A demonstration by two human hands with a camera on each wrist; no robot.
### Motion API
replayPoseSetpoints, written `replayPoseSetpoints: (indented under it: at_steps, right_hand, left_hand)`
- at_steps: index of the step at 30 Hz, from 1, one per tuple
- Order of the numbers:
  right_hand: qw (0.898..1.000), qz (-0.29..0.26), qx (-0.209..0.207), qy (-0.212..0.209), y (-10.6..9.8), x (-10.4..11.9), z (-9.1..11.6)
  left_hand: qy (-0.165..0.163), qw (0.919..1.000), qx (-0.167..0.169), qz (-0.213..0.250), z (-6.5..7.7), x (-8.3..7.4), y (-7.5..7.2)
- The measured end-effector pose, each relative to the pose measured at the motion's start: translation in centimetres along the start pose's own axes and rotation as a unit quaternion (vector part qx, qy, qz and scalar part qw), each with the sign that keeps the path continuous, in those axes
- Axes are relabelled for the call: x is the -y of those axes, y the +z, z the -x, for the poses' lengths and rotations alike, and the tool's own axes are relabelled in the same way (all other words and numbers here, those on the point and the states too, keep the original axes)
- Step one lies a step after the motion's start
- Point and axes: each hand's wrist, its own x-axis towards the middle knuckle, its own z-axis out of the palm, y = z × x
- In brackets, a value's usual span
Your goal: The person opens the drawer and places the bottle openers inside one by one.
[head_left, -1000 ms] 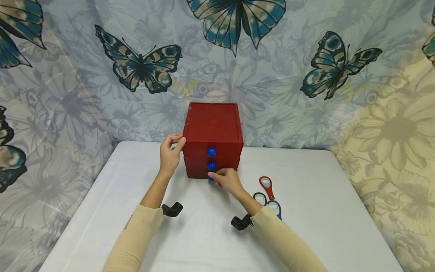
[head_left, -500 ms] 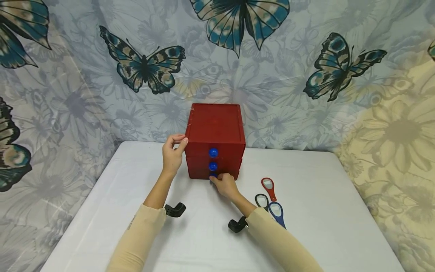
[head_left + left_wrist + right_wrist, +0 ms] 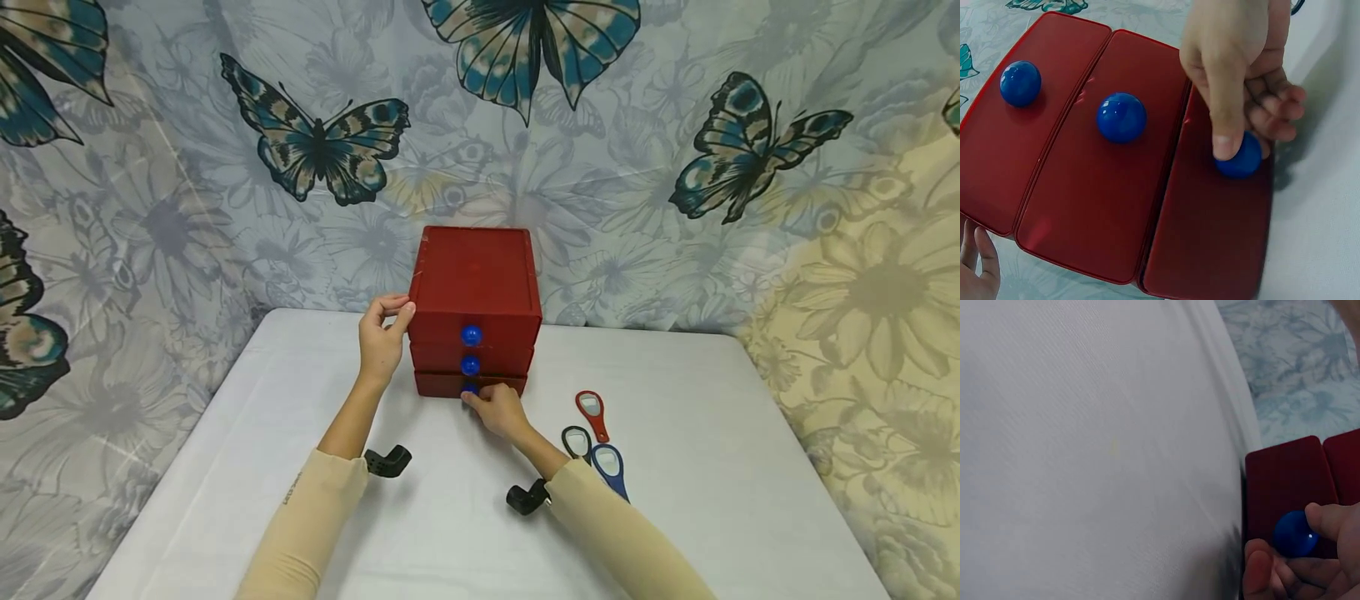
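A red box with three stacked drawers [image 3: 476,271] stands at the back of the table, a round blue knob on each drawer. My right hand [image 3: 501,412] pinches the lowest blue knob [image 3: 1239,164] between thumb and fingers; the right wrist view also shows the thumb on this knob [image 3: 1294,536]. The bottom drawer [image 3: 438,385] sticks out slightly from the front. Its contents are hidden. My left hand [image 3: 381,337] touches the box's left side near the upper front corner, fingers fairly straight. The middle [image 3: 470,365] and top knobs [image 3: 471,335] are untouched.
Right of the box lie three loop-headed tools: a red one [image 3: 600,427], a black one [image 3: 577,442] and a blue one [image 3: 612,475], partly behind the right sleeve. A white cloth covers the table [image 3: 750,467]. A butterfly-print fabric [image 3: 600,208] hangs close behind.
My right hand has settled its pinch on the lowest knob, and the bottom drawer has come slightly forward. My left hand stays against the box's side.
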Motion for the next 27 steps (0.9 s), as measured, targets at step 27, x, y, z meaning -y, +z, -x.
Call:
replayPoseSetpoints:
  at_steps: [27]
  right_hand:
    - [0.997,-0.001,0.071,-0.022,-0.4,1.6,10.5]
  left_hand:
    - [-0.005,0.9999,0.01,0.009,0.3,-1.4,-0.2]
